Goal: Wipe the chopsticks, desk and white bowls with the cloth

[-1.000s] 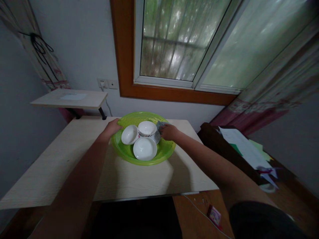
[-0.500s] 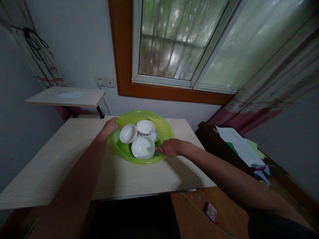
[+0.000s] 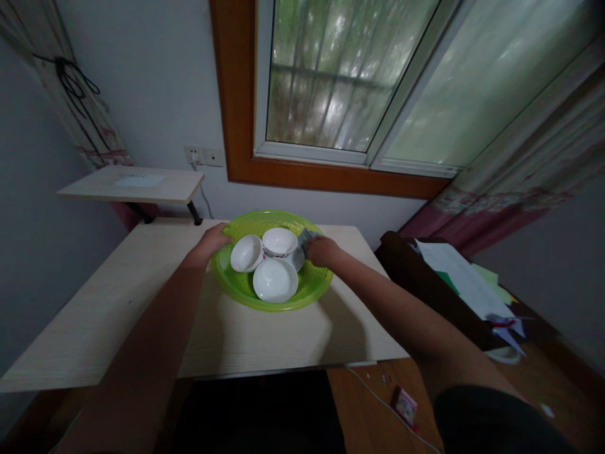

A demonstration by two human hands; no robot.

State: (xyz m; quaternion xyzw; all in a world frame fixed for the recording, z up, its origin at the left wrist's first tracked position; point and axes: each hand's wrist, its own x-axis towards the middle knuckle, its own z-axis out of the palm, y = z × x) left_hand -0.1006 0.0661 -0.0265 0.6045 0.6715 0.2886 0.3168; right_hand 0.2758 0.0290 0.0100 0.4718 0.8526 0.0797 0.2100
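Observation:
A green plastic basin [image 3: 271, 218] rests on the pale wooden table [image 3: 265, 340] and holds several white bowls. One bowl [image 3: 275, 280] is at the near side, another [image 3: 247, 254] at the left, and a third [image 3: 280, 242] at the back. A further white dish [image 3: 297, 258] shows partly at the right, behind my right hand. My left hand [image 3: 213, 242] grips the basin's left rim, thumb over the edge. In my closed right hand [image 3: 323, 251] is a grey cloth [image 3: 307, 238], held against the basin's inner right side.
A small raised shelf [image 3: 137, 184] with a paper on it stands at the table's back left. Beyond the table are a wall and a window [image 3: 331, 88]. Papers [image 3: 463, 277] lie on a dark piece of furniture at the right. A cable [image 3: 378, 398] runs along the floor.
My right hand has moved with the cloth from the basin's near right side to farther back along it. My left hand keeps its grip on the rim. The view has shifted slightly.

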